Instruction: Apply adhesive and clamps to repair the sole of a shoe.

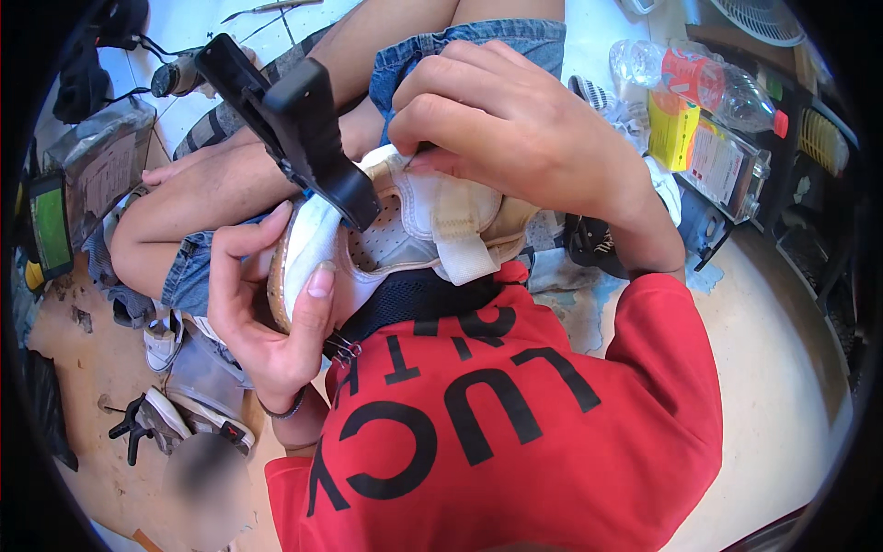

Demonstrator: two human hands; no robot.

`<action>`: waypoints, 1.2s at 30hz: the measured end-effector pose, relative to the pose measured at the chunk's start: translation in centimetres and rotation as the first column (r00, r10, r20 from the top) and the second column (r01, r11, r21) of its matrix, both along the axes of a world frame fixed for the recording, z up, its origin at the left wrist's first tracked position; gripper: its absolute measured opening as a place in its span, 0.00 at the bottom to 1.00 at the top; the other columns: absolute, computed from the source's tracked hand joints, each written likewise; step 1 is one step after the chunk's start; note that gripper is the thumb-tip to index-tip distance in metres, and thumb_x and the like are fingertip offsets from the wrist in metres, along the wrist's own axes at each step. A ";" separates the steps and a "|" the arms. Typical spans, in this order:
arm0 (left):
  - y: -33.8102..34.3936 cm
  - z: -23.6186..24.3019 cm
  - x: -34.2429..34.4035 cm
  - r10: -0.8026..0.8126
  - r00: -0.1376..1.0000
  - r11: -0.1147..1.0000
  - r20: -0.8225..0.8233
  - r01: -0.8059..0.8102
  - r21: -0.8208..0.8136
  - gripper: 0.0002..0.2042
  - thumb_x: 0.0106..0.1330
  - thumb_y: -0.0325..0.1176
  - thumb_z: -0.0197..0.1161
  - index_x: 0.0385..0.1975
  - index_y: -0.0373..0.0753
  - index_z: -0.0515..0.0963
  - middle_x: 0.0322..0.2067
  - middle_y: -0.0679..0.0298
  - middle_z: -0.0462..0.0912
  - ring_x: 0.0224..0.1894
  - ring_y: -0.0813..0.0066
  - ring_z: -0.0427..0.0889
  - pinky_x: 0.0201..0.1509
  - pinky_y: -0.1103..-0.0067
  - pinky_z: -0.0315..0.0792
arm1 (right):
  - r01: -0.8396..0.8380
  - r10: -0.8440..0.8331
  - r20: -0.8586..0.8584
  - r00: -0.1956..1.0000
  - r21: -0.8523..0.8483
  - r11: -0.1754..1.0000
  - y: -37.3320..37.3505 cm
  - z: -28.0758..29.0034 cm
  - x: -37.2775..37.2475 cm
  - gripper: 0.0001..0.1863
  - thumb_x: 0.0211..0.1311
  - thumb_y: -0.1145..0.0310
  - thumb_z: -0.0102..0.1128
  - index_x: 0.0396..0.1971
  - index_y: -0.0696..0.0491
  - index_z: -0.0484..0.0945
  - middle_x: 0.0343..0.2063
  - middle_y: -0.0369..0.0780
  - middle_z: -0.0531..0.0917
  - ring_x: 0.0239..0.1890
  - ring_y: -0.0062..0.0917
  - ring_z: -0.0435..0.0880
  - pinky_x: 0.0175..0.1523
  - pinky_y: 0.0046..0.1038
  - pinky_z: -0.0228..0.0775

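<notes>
Sneaker (pixel 391 241), white with tan sole (pixel 279 271), sits mid-frame; left hand (pixel 267 345) grips its left end between thumb and fingers (pixel 241 241), right hand (pixel 533 129) pinches its upper edge beside a black clamp (pixel 308 129).

Loose shoes (pixel 166 421) and a black clamp (pixel 137 424) on the floor (pixel 759 354) suggest a makeshift workshop

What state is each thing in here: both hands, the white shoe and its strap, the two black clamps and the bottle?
Left hand, closed around the shoe's toe end.
Right hand, fingers curled at the shoe's edge, what they pinch hidden.
White shoe, held, unworn.
Strap, loose end hanging.
Upper clamp, at the shoe's opening, tightness unclear.
Lower clamp, lying beside sneakers.
Bottle, on its side, capped.
</notes>
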State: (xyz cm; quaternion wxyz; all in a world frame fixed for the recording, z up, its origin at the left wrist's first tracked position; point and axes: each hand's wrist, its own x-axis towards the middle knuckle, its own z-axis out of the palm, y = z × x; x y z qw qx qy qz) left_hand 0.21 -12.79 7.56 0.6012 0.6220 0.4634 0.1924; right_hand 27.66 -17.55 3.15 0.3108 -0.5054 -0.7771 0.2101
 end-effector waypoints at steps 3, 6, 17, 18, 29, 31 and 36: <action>-0.1 -0.1 0.2 0.021 1.000 1.000 -0.007 -0.021 0.004 0.20 0.60 0.25 0.68 0.52 0.29 0.72 0.45 0.55 0.83 0.49 0.72 0.83 0.59 0.78 0.71 | -0.036 0.037 0.035 0.999 -0.027 0.999 0.1 -0.2 -0.1 0.11 0.61 0.64 0.64 0.40 0.49 0.74 0.38 0.35 0.75 0.45 0.28 0.78 0.46 0.31 0.68; -0.1 -0.3 0.3 0.000 1.000 1.000 -0.022 0.000 -0.008 0.20 0.61 0.25 0.68 0.52 0.29 0.72 0.45 0.54 0.84 0.50 0.72 0.83 0.59 0.78 0.71 | -0.071 0.074 0.080 0.994 -0.028 0.997 0.2 -0.4 0.0 0.10 0.63 0.64 0.62 0.41 0.49 0.74 0.40 0.34 0.75 0.45 0.27 0.78 0.47 0.32 0.67; 0.3 -0.7 -0.6 0.026 0.999 0.998 0.029 -0.025 -0.053 0.20 0.62 0.26 0.67 0.52 0.30 0.72 0.47 0.53 0.84 0.51 0.71 0.82 0.60 0.78 0.70 | -0.024 0.023 -0.019 1.000 -0.025 0.999 1.3 -0.7 0.1 0.20 0.53 0.62 0.73 0.44 0.45 0.74 0.37 0.31 0.78 0.45 0.24 0.79 0.48 0.32 0.67; 0.3 -0.8 -0.6 0.023 0.999 0.998 0.039 -0.021 -0.058 0.20 0.62 0.26 0.67 0.53 0.30 0.71 0.47 0.52 0.84 0.51 0.71 0.82 0.60 0.78 0.70 | -0.029 0.029 -0.012 1.000 -0.015 0.999 1.3 -0.8 0.1 0.19 0.54 0.62 0.72 0.44 0.46 0.74 0.37 0.31 0.78 0.44 0.24 0.79 0.47 0.32 0.67; 0.8 -1.8 -1.2 0.050 0.997 0.995 0.053 -0.045 -0.093 0.21 0.62 0.29 0.68 0.53 0.30 0.71 0.47 0.53 0.83 0.51 0.70 0.82 0.60 0.77 0.70 | -0.130 0.134 0.123 0.983 -0.040 0.991 2.0 -0.6 0.5 0.16 0.58 0.66 0.68 0.46 0.48 0.76 0.43 0.33 0.78 0.46 0.28 0.79 0.48 0.32 0.68; 1.1 -2.6 -2.5 0.083 0.993 0.992 0.082 -0.075 -0.097 0.21 0.62 0.30 0.69 0.53 0.30 0.71 0.47 0.53 0.83 0.51 0.70 0.82 0.60 0.76 0.70 | -0.113 0.087 -0.285 0.954 -0.075 0.991 2.3 -0.9 0.9 0.24 0.53 0.60 0.76 0.48 0.54 0.80 0.47 0.39 0.82 0.53 0.34 0.81 0.54 0.33 0.72; 1.6 -5.5 -8.5 0.238 0.957 0.971 0.168 -0.227 -0.078 0.27 0.55 0.38 0.72 0.51 0.32 0.71 0.43 0.58 0.81 0.47 0.71 0.81 0.57 0.76 0.72 | 0.029 -0.092 -0.294 0.952 -0.211 0.977 0.1 2.1 3.1 0.34 0.49 0.57 0.80 0.54 0.56 0.79 0.51 0.41 0.83 0.52 0.32 0.83 0.55 0.33 0.75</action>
